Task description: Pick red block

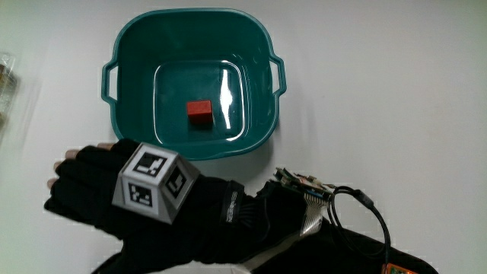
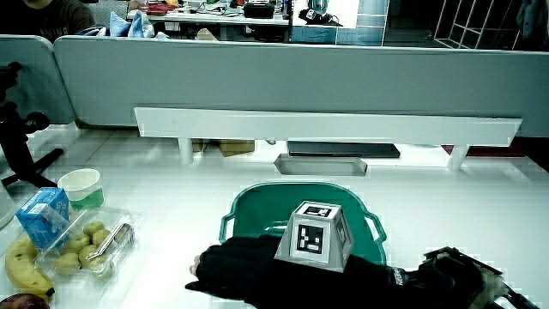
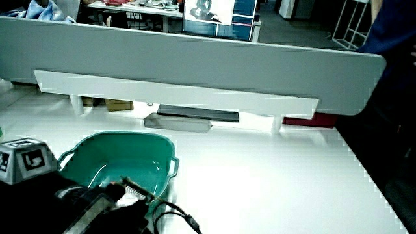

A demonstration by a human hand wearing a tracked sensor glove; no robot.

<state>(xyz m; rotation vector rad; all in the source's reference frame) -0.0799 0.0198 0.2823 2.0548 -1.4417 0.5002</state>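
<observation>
Located red block (image 1: 199,112) on the floor of a teal basin (image 1: 133,46), roughly at the middle, clear of all four walls. Found lying flat, one broad face up. Nearly cubic in shape; judged slightly longer along the 9-to-3 line, with edges about square to the basin walls. Could not make out the block in either side view.

Noted glare on the basin floor at 3 o'clock of the block. Observed nothing else inside the basin in the main view. Confirmed handles on the rim at 9 and 3 o'clock.

Found the hand (image 1: 99,183) on the table (image 1: 396,91) outside the basin, at about 7 o'clock of it and nearer to the person. Seen lying flat, fingers (image 1: 61,169) stretched out and relaxed, holding nothing. Noted patterned cube (image 1: 154,183) on its back. Recorded the basin's near wall and rim between hand and block, the block at about 1 o'clock from the hand.

Noted a small circuit board (image 1: 300,183) and a black cable (image 1: 365,209) by the forearm, at 5 o'clock of the basin.

In a side view, logged near the table's edge, well apart from the basin (image 2: 249,199): a banana (image 2: 19,266), a blue carton (image 2: 43,215), a cup (image 2: 81,184) and a clear tray of green fruit (image 2: 90,245). Seen in both side views: a grey partition (image 2: 283,81).
</observation>
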